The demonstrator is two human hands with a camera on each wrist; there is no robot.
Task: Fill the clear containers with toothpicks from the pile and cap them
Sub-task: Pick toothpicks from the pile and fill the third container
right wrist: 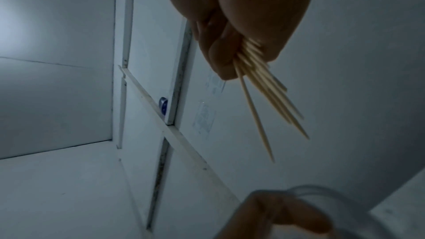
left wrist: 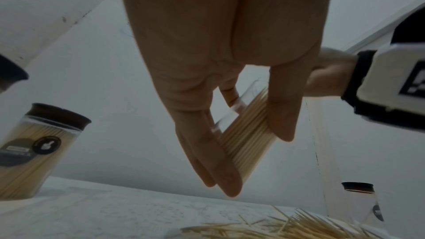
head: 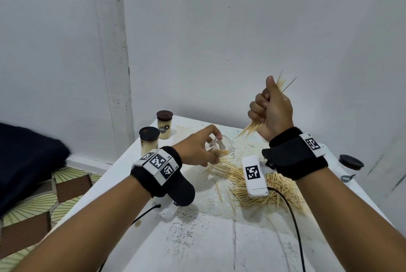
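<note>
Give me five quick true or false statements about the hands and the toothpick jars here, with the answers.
1. The right hand grips a bundle of toothpicks. True.
2. The left hand holds a capped jar. False: its clear container is open, tilted and partly filled.
3. Two filled, capped jars stand at the table's far left. True.
4. The loose pile is all gone. False: many toothpicks remain on the table.
5. The right hand rests on the table. False: it is raised above it.

clear plastic container [head: 223, 145], wooden toothpicks [head: 259, 190]
</note>
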